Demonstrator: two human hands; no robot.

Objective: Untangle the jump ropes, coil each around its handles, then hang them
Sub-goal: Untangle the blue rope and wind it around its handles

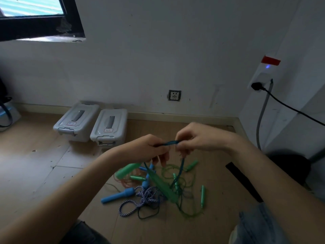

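Untangling step: left hand (154, 148) and right hand (193, 138) each pinch the blue rope (171, 143) taut above the floor tangle (167, 187); next, likely feed it free of the green rope (191, 180)

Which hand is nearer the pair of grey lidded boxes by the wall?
Left. The left hand is just right of and in front of the grey boxes, gripping the blue rope. The right hand holds the rope's other side, farther right.
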